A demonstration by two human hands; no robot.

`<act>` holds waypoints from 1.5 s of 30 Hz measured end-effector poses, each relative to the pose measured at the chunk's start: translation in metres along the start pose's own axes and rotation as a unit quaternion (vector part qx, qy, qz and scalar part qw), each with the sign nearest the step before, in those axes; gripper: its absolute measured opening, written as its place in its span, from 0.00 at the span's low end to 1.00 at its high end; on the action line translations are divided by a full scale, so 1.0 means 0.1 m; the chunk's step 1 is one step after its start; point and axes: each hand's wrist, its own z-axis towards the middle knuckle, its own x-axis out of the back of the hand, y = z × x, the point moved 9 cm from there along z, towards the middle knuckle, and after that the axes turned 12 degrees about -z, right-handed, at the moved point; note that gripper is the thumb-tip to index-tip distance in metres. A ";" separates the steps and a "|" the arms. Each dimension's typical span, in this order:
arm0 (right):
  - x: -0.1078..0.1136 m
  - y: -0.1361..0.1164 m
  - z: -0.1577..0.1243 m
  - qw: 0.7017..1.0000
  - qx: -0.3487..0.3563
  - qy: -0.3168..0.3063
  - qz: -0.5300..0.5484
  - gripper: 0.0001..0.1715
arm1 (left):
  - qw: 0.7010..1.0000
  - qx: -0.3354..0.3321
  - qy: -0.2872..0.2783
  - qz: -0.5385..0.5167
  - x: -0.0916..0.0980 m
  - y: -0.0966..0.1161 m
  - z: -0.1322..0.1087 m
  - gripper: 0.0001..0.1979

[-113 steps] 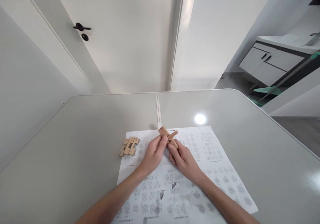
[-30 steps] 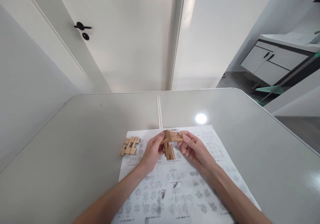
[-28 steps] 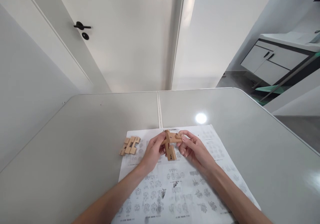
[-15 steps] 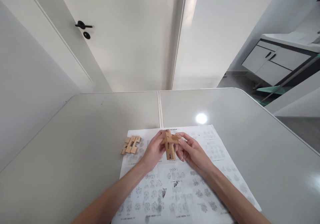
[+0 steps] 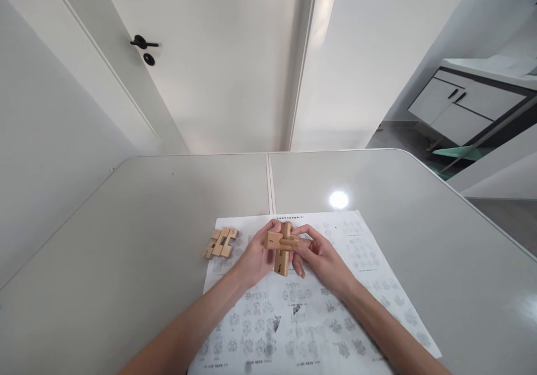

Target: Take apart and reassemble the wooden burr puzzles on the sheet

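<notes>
Gripping a wooden cross (image 5: 276,241) from both sides!

Clasping the left side in the left hand (image 5: 259,256), pinching the right end in the right hand (image 5: 322,259)! Holding it over the printed sheet (image 5: 312,311) on the desk (image 5: 146,241), right of clustered wooden pieces (image 5: 218,247) by the sheet's corner.

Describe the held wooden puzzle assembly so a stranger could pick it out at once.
On the grey table, find the printed sheet. Near its far edge, the left hand and right hand hold the wooden puzzle assembly. Its pieces cross one another, unlike the notched pieces lying side by side at the sheet's far-left corner.
</notes>
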 end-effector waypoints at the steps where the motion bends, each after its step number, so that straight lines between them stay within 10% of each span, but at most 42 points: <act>1: -0.01 -0.01 0.00 1.000 0.002 -0.004 -0.004 0.16 | 1.000 0.000 -0.003 -0.001 0.00 0.00 0.00 0.17; 16: -0.24 -0.11 -0.09 0.984 0.037 -0.144 -0.092 0.16 | 0.998 -0.002 -0.042 0.054 0.07 0.03 0.01 0.17; 23: -0.35 -0.09 -0.14 0.978 -0.013 -0.204 0.029 0.18 | 0.998 0.060 0.013 0.002 0.13 -0.08 0.05 0.17; 34: 0.49 0.03 0.05 0.940 -0.007 0.156 0.304 0.12 | 0.991 -0.005 0.041 -0.123 0.13 0.01 0.13 0.17; 45: 0.87 0.12 0.03 0.894 0.031 0.258 0.365 0.13 | 0.990 0.002 0.068 -0.122 0.17 0.01 0.13 0.13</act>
